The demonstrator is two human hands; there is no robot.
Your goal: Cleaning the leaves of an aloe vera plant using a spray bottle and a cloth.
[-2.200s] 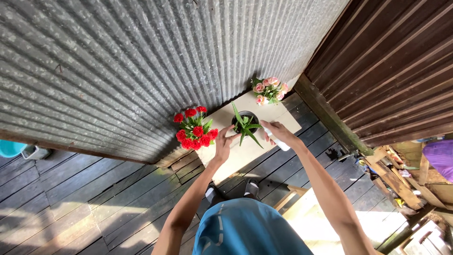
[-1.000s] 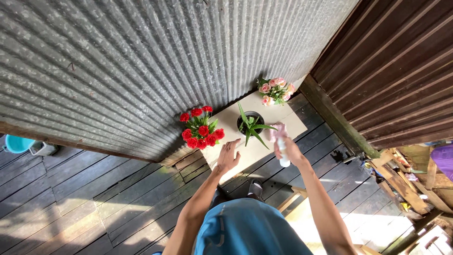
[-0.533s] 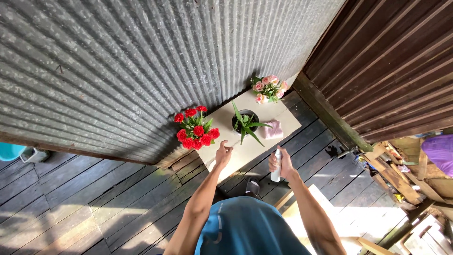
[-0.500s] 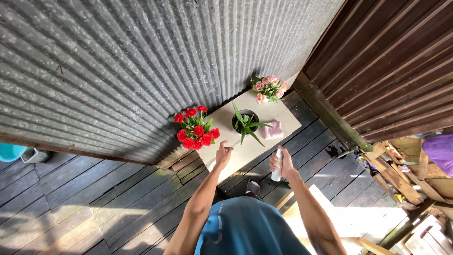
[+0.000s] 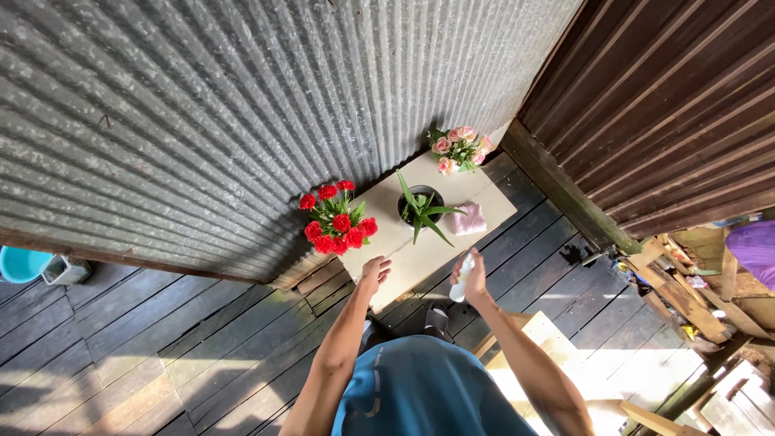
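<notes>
Spray bottle point(image 5: 462, 278), small and white, sits in the right hand point(image 5: 472, 278) above the near edge of the low table point(image 5: 412, 254), with the fingers curled round it. Largest in view is the corrugated metal wall point(image 5: 242, 105), with a dark wooden wall point(image 5: 670, 105) to its right and a plank floor point(image 5: 121, 347) below. The pale table stands against the metal wall. On it, from left to right, are a bunch of red flowers point(image 5: 337, 222), a dark pot holding a spiky green plant point(image 5: 423, 208), a folded pink cloth point(image 5: 468, 218) just beside the pot, and a bunch of pink flowers point(image 5: 458, 149) at the far end. The left hand point(image 5: 374, 273) hangs loosely open over the table's near edge, holding nothing.
</notes>
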